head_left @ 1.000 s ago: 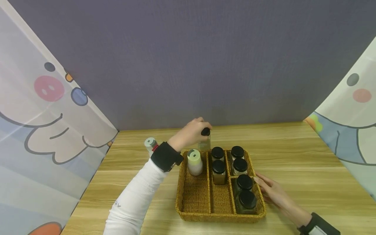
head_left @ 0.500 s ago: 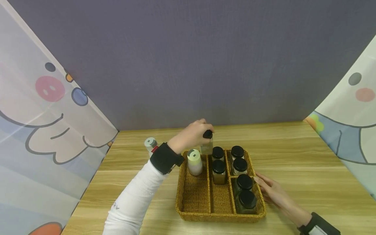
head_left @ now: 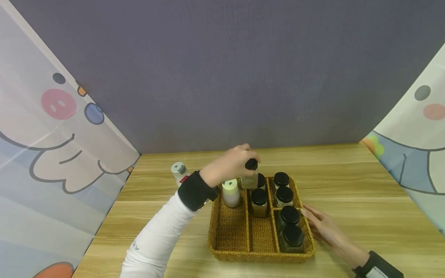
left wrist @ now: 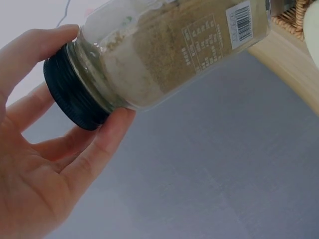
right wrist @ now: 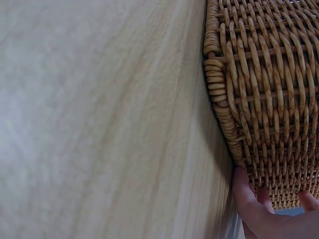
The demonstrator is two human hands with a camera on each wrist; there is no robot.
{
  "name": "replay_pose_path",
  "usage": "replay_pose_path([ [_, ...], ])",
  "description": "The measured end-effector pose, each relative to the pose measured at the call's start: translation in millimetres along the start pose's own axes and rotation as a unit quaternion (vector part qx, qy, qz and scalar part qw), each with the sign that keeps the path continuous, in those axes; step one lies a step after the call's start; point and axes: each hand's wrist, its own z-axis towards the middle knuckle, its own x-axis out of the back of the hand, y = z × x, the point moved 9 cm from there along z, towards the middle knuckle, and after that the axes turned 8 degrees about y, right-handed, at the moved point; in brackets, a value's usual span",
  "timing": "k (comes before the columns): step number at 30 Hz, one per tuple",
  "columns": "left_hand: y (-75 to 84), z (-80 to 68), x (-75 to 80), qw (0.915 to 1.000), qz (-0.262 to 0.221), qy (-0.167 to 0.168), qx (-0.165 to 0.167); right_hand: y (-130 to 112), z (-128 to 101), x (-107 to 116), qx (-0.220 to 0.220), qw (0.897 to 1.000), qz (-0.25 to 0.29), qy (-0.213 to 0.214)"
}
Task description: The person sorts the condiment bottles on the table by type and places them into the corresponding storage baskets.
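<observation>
My left hand (head_left: 229, 164) pinches a glass spice jar (left wrist: 169, 55) by its black screw lid, thumb on one side and fingers on the other. The jar holds a tan powder and has a barcode label. In the head view it hangs over the back of the wicker basket (head_left: 231, 231), above the divider between the left and middle compartments, overlapping a black-lidded jar (head_left: 261, 181) behind. My right hand (head_left: 325, 227) rests against the basket's right side, its fingertips touching the woven outer wall (right wrist: 269, 89).
A white bottle with a pale green cap (head_left: 231, 195) stands in the left compartment. The middle one holds another jar (head_left: 259, 202); black-lidded jars (head_left: 290, 215) fill the two right cells. On the wooden table (head_left: 156, 189), a white bottle (head_left: 179, 170) stands behind my left wrist.
The left hand has carried the jar rightward and a little toward me, from behind the basket to over its back part. The right hand and basket have stayed put.
</observation>
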Motion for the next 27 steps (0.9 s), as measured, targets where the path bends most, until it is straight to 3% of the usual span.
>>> replay_pose_path([
  [9, 13.6, -4.3, -2.0, 0.9997, -0.009, -0.008, -0.021, -1.4, -0.2, 0.1, 0.004, 1.000, 0.005, -0.001],
  [20, 33.0, -13.4, -2.2, 0.9983, 0.021, -0.008, -0.053, -0.8, 0.8, 1.1, 0.005, 1.000, 0.010, 0.008],
  [27, 42.4, -18.2, -3.9, 0.9971, 0.046, -0.025, -0.054, 0.0, 0.4, 1.2, 0.003, 1.000, -0.005, 0.007],
])
